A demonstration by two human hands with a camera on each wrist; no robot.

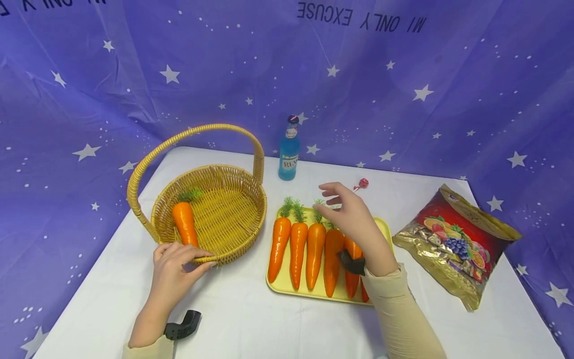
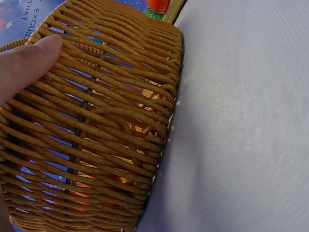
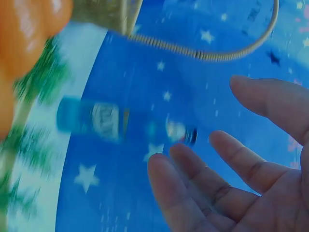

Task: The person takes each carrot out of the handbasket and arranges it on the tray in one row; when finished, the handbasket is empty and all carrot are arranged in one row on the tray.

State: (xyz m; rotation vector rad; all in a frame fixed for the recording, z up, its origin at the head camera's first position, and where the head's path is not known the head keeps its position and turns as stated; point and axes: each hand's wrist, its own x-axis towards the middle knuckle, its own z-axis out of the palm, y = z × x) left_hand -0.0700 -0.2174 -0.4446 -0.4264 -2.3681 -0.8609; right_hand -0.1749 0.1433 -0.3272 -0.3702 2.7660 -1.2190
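A wicker basket [image 1: 233, 234] with a tall handle stands on the white table and holds one orange carrot [image 1: 185, 223]. My left hand [image 1: 177, 264] rests on the basket's near rim, thumb along the weave; the left wrist view shows a finger [image 2: 29, 63] against the wicker wall [image 2: 111, 121]. A yellow tray [image 1: 385, 229] holds several carrots [image 1: 296, 244] side by side. My right hand [image 1: 347, 214] hovers over the tray's right carrots, fingers spread and empty; the right wrist view shows its open fingers [image 3: 231, 169].
A blue bottle [image 1: 289, 149] stands at the back of the table, a lollipop [image 1: 362, 184] lies behind the tray, and a shiny candy bag [image 1: 457, 239] lies at the right. A starry purple cloth hangs behind and around the table.
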